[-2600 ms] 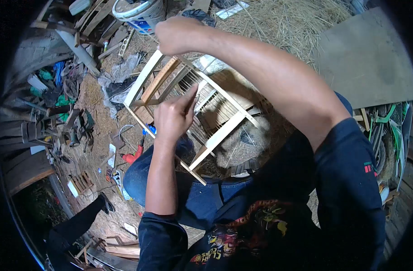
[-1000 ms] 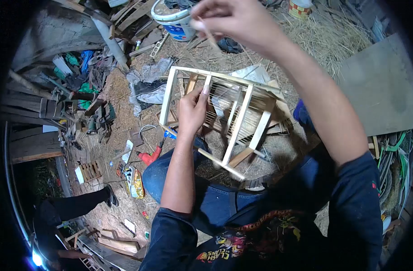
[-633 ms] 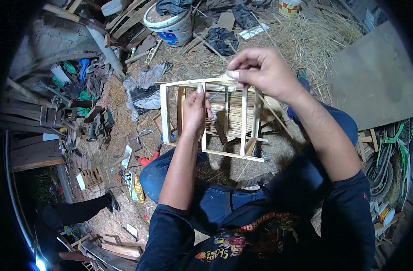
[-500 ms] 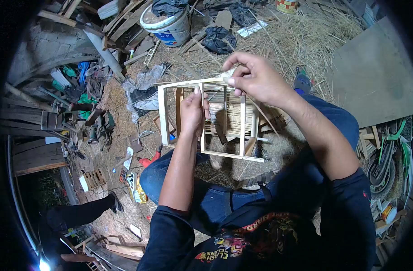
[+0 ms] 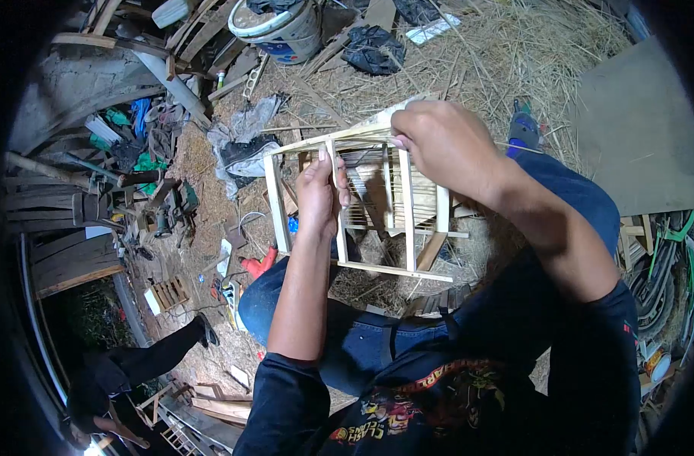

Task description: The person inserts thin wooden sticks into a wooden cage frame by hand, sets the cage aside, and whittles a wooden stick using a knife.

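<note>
1. The person's jeans (image 5: 354, 342) are spanning the nearest part of the floor (image 5: 199, 262).
2. Just beyond the lap, the wooden frame (image 5: 408, 205) is standing between the knees; whether it is touching the floor I cannot tell.
3. The left hand (image 5: 318, 190) is clamping the frame's inner bar, its thumb lying along the bar near the far rail.
4. The right hand (image 5: 445, 140) is bending over the frame's far right corner, thumb and fingers drawing together; what they are pinching I cannot tell.
5. Left of the frame, a red tool (image 5: 259, 262) is lying beside the knee.
6. Farther out, a flat board (image 5: 639, 129) is covering the floor's right edge.
7. Straw (image 5: 544, 61) is spreading toward the far right corner.
8. A black bag (image 5: 373, 49) and a bucket (image 5: 286, 38) are sitting near the far edge.
</note>
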`<control>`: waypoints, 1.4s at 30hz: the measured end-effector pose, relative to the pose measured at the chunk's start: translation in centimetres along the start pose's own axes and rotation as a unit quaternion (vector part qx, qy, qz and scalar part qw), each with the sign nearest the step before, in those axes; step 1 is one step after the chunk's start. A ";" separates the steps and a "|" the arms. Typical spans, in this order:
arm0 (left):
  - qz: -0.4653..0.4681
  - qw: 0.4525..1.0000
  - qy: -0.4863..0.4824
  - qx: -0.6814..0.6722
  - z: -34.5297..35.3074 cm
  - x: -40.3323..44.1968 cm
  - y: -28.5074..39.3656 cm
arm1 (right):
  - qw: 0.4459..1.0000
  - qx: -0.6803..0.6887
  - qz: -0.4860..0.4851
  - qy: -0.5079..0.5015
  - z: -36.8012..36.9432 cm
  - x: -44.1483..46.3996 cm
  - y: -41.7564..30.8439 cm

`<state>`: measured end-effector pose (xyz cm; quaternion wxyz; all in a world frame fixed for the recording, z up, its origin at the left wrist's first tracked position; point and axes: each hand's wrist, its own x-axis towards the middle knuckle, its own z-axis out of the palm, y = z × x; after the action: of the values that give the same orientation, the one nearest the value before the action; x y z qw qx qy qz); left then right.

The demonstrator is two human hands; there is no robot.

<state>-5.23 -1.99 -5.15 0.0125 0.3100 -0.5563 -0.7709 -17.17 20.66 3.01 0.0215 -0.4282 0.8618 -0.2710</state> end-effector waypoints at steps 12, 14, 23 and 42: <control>0.010 0.996 0.080 -0.031 0.3 -1.4 0.7 | 0.985 -0.057 -0.146 0.074 -0.8 0.2 -1.2; 0.020 0.994 0.106 -0.026 0.6 -1.7 0.7 | 0.986 -0.073 -0.136 0.060 -1.0 0.5 -1.8; 0.033 0.994 0.100 -0.032 1.9 -2.7 0.3 | 0.979 -0.126 -0.153 0.048 -1.3 0.5 -2.4; 0.040 0.994 0.088 -0.045 1.8 -2.8 -0.3 | 0.993 -0.063 -0.070 -0.066 -2.6 0.9 -3.1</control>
<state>-3.73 0.70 -3.75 0.1065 0.3534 -0.5296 -0.7637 -16.16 19.65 6.92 0.0323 -0.5051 0.8418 -0.1879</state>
